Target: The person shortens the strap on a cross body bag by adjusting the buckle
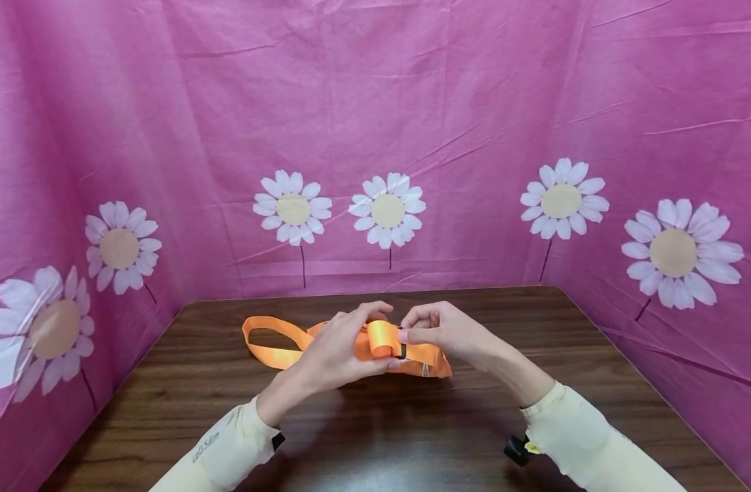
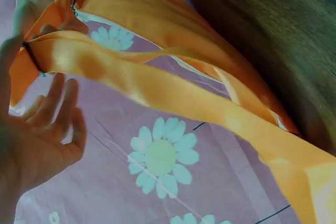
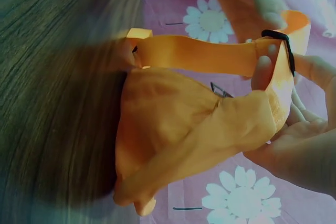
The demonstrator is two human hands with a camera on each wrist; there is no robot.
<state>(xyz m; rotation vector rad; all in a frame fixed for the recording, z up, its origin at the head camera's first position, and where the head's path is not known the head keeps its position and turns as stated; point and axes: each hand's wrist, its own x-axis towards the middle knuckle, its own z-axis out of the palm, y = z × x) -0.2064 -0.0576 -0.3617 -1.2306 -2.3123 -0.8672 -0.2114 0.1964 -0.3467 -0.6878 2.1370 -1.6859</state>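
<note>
An orange zippered waist bag (image 1: 439, 365) lies on the table, with a wide webbing strap (image 2: 205, 106) running along it. Part of the strap forms a short upright loop (image 1: 381, 338) at a black slider buckle (image 3: 286, 45). Around this loop curves my left hand (image 1: 335, 348), its thumb low at the edge and a finger above. My right hand (image 1: 452, 331) pinches the strap beside the buckle with thumb and forefinger. In the right wrist view, right-hand fingers (image 3: 315, 72) meet the buckle from the side. The bag's middle is hidden behind my left hand in the head view.
A longer strap loop (image 1: 270, 359) spreads to the left on the dark wooden table (image 1: 227, 410). Pink cloth (image 1: 375, 102) printed with daisies hangs behind the table and along both sides. A metal zip pull (image 1: 426, 370) shows at the bag's right end.
</note>
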